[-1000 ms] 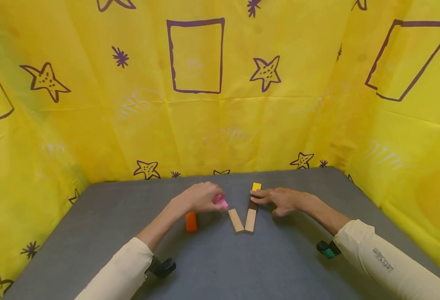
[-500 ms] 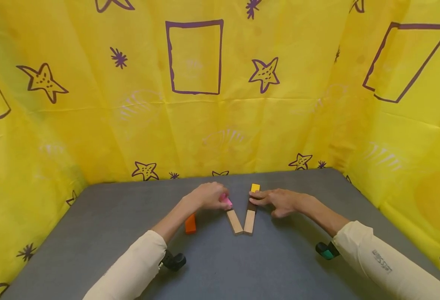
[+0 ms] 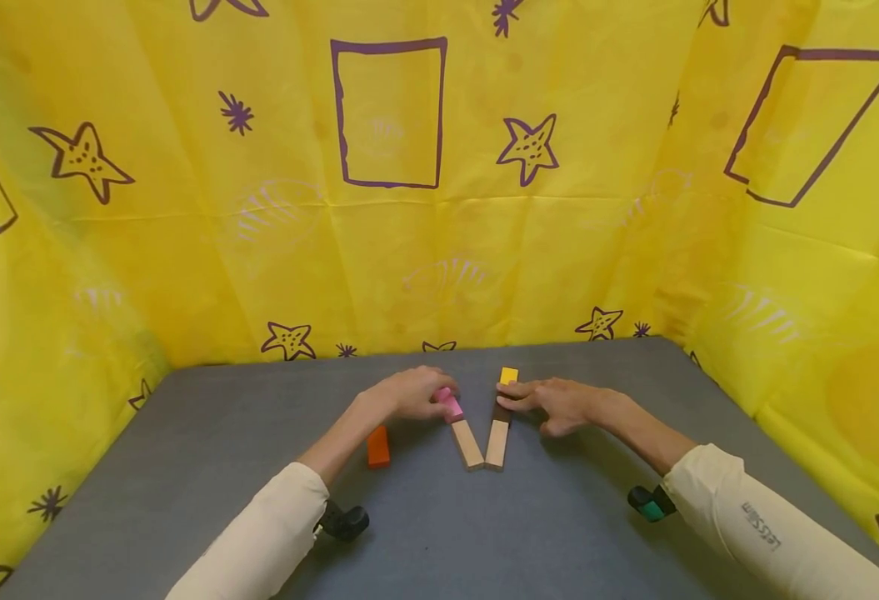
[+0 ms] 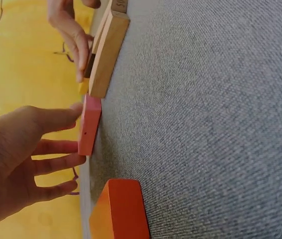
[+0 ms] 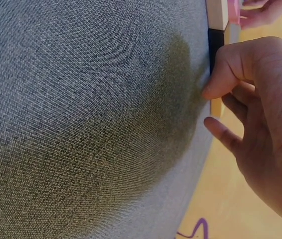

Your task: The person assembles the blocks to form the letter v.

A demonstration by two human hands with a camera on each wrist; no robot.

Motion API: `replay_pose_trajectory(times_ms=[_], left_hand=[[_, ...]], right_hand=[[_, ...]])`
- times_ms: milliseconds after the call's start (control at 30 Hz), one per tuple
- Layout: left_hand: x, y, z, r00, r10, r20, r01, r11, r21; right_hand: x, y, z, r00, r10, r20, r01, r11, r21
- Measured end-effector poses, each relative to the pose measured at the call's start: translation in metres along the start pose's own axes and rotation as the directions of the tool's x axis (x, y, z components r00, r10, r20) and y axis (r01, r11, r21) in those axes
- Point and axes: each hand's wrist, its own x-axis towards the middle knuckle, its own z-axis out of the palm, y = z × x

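- The left hand [image 3: 412,392] pinches the pink block [image 3: 450,406] at the far end of the left wooden block [image 3: 467,446]; they seem touching.
- The right hand [image 3: 562,404] lays its stretched fingers on the dark block [image 3: 501,413], between the yellow block [image 3: 509,376] and the right wooden block [image 3: 496,444].
- A too strong push through the pink block may slide the left wooden block.
- Sideways pressure from the right fingers could bend their row.

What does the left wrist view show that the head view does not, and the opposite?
Only the left wrist view: dark marks on the end of one plain wooden block.
Only the head view: both light sleeves.
Both: the left hand, right hand, pink block, orange block, both plain wooden blocks, dark brown block and yellow block.
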Motion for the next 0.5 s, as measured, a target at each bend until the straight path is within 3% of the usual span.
replay_pose_trajectory(times_ms=[500], left_hand=[[-0.0011,0.0026,0.0014,0.999,0.04,0.029,-0.039,0.999,-0.013]], right_hand=[[-0.0001,0.0003,0.0013,1.0,-0.004,-0.001,0.004,1.0,0.02]])
